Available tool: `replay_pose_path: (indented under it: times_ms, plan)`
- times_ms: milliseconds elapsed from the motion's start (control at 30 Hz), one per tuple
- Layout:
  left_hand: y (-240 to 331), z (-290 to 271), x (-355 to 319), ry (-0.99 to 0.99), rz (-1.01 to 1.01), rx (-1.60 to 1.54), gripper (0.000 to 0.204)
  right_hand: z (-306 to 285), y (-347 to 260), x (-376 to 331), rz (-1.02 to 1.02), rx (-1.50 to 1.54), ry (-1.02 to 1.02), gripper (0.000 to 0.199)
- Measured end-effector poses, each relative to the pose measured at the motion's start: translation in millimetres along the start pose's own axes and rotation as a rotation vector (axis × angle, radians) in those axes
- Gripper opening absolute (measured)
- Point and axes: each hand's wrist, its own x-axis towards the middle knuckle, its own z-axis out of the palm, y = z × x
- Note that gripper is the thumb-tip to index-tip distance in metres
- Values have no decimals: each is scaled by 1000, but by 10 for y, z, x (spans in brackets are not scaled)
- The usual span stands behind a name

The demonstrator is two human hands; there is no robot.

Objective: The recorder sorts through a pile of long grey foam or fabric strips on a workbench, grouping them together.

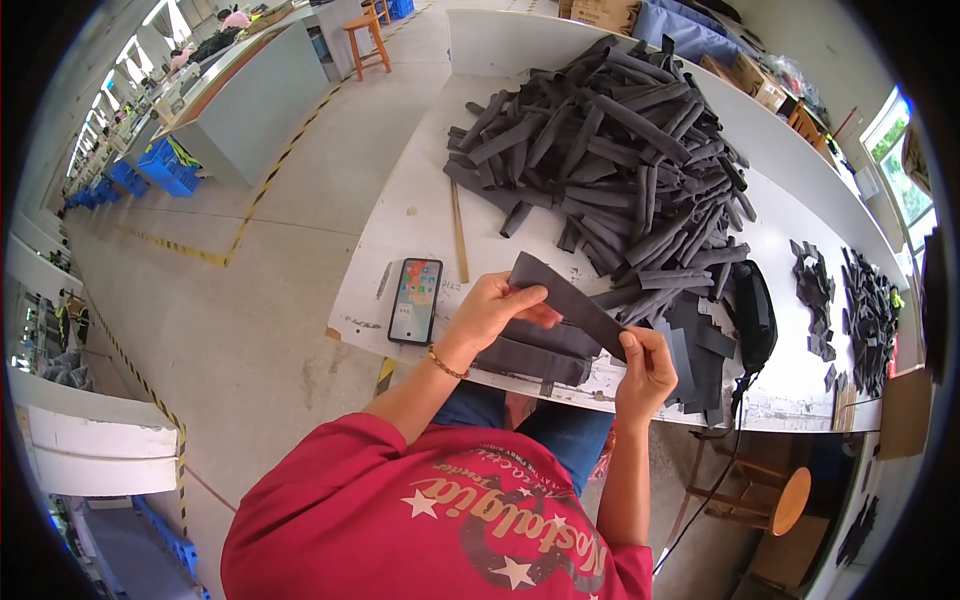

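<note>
A dark grey fabric strip (568,302) is stretched between my two hands, just above the white table (375,285). My left hand (500,312) pinches its left end, thumb on top. At the right end, my right hand (645,372) grips the strip between thumb and fingers. Below it, a flat stack of dark fabric pieces (530,357) lies along the table's near edge. A big heap of rolled dark fabric strips (620,150) covers the far middle of the table. Flat dark pieces (705,365) lie to the right of my right hand.
A phone (415,300) with its screen lit lies left of my left hand, near a thin wooden stick (459,232). A black pouch (752,315) with a cord stands at the right. More dark scraps (868,310) lie far right. A wooden stool (790,502) stands below the table.
</note>
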Motion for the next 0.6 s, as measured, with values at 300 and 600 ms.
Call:
replay_pose_path:
  times_ms: [300,600]
  plan:
    - [70,-31,-44,163,62,260,37,193,57,41,116,-284,53,13]
    - [62,-127,-87,352,-75,121,32,151,36,117,400,-30,-85,16]
